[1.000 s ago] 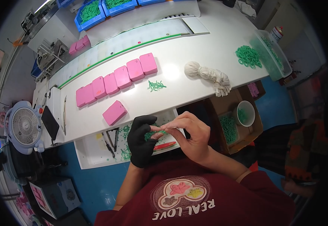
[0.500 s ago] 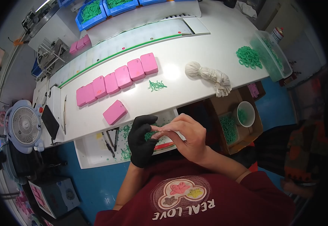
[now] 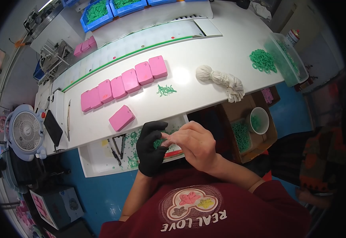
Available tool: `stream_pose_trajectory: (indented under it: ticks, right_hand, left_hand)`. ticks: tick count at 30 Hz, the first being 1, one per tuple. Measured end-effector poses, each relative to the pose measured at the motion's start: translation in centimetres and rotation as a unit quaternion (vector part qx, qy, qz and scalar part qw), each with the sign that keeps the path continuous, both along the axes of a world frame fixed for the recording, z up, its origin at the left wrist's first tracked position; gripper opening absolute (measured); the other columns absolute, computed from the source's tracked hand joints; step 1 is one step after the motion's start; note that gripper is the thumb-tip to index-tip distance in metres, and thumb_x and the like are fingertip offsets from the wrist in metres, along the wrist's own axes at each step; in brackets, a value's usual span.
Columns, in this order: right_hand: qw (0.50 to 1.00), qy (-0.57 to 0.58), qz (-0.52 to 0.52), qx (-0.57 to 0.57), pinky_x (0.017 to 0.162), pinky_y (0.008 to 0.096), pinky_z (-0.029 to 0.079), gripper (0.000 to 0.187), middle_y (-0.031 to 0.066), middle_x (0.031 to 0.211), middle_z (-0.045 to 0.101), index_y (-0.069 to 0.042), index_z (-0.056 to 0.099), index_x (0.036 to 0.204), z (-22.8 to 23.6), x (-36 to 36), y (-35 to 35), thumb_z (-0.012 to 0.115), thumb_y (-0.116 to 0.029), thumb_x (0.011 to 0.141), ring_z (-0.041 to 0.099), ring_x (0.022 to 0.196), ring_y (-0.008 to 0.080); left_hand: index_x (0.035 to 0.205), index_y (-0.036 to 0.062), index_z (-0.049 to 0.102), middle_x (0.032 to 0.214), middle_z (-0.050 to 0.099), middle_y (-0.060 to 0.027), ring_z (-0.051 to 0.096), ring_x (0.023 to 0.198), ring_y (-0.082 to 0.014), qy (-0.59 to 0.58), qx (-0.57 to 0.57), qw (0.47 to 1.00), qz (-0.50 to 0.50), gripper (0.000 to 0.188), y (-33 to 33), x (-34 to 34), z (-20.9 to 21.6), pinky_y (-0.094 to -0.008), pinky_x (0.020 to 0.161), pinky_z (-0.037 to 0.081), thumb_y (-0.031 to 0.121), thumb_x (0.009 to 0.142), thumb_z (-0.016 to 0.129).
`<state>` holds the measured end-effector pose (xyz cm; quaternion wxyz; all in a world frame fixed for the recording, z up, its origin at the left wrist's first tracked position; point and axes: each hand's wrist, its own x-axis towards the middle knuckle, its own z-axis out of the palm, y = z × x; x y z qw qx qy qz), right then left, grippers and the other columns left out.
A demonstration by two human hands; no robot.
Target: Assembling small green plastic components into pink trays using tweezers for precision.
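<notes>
My left hand [image 3: 150, 148] wears a black glove that leaves the thumb and index fingertips bare. Those fingertips meet the fingers of my bare right hand [image 3: 197, 145], over the open drawer at the table's front edge. Both hands are closed in a pinch; whatever lies between the fingertips is too small and covered to make out. Just beyond my left hand, a single pink block [image 3: 122, 118] lies on the white table [image 3: 193, 105]. Farther back stands a slanting row of several pink blocks [image 3: 130, 81], with a small heap of green stringy pieces [image 3: 166, 90] to its right.
The drawer [image 3: 91, 160] holds pens and green scraps. A tied cloth bundle [image 3: 220, 81], green rings [image 3: 262, 61] and a clear bin [image 3: 286, 59] are on the right. A cardboard box [image 3: 266, 142] stands below. A fan [image 3: 26, 133] is at left, a conveyor [image 3: 127, 54] behind.
My right fingers have drawn together and curled tighter at the left fingertips. My left hand has barely moved. Small coloured dots on the conveyor have shifted left.
</notes>
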<state>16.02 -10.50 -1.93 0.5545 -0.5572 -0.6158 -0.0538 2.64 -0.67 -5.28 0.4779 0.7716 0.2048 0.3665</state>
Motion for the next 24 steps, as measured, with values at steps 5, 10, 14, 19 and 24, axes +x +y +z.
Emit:
stream_pose_trajectory:
  ticks: [5, 10, 14, 19, 24]
  right_hand:
    - [0.998, 0.05, 0.018, 0.018, 0.063, 0.0299, 0.053, 0.029, 0.0048, 0.082, 0.07, -0.002, 0.068, 0.099, 0.3, 0.1, -0.2, 0.068, 0.008, 0.072, 0.063, 0.072, 0.0216]
    - [0.992, 0.121, 0.0, 0.039, 0.062, 0.0298, 0.053, 0.022, 0.0068, 0.083, 0.071, -0.003, 0.068, 0.096, 0.8, -0.4, -0.1, 0.071, 0.008, 0.077, 0.064, 0.072, 0.0212]
    - [0.992, 0.119, -0.035, 0.0, 0.064, 0.0278, 0.052, 0.017, 0.0096, 0.087, 0.072, -0.001, 0.064, 0.093, 0.1, 0.1, -0.4, 0.073, 0.005, 0.08, 0.065, 0.075, 0.019]
    - [0.992, 0.116, -0.036, -0.017, 0.064, 0.0272, 0.052, 0.017, 0.009, 0.087, 0.072, -0.002, 0.064, 0.093, -0.1, 0.1, -0.5, 0.073, 0.005, 0.08, 0.065, 0.075, 0.0192]
    - [0.993, 0.115, -0.032, -0.012, 0.063, 0.029, 0.05, 0.016, 0.008, 0.084, 0.071, -0.003, 0.065, 0.092, 0.0, 0.1, -0.5, 0.074, 0.003, 0.08, 0.063, 0.073, 0.0197]
  left_hand:
    - [0.083, 0.0009, 0.07, 0.105, 0.063, -0.0124, 0.061, 0.1, -0.0248, 0.004, -0.002, 1.0, 0.004, 0.016, 0.0, -0.1, -0.1, -0.0347, 0.085, 0.049, 0.004, 0.07, 0.079]
    - [0.084, 0.0009, 0.071, 0.105, 0.062, -0.0125, 0.061, 0.1, -0.0248, -0.013, -0.021, 1.0, 0.005, 0.017, 0.0, -0.1, -0.4, -0.0347, 0.085, 0.049, 0.005, 0.07, 0.079]
    - [0.085, 0.0008, 0.071, 0.106, 0.062, -0.0122, 0.061, 0.099, -0.0244, -0.001, -0.024, 1.0, 0.007, 0.017, 0.0, -0.3, -0.1, -0.0344, 0.086, 0.048, 0.003, 0.069, 0.078]
    - [0.086, 0.001, 0.07, 0.106, 0.061, -0.0117, 0.059, 0.1, -0.0232, -0.026, -0.086, 0.996, 0.008, 0.018, 0.0, -0.3, -0.6, -0.0339, 0.088, 0.047, 0.001, 0.069, 0.078]
    - [0.087, 0.0006, 0.068, 0.108, 0.06, -0.0121, 0.059, 0.1, -0.0221, -0.048, -0.074, 0.996, 0.012, 0.016, 0.1, -0.3, -0.5, -0.0334, 0.089, 0.046, 0.0, 0.073, 0.077]
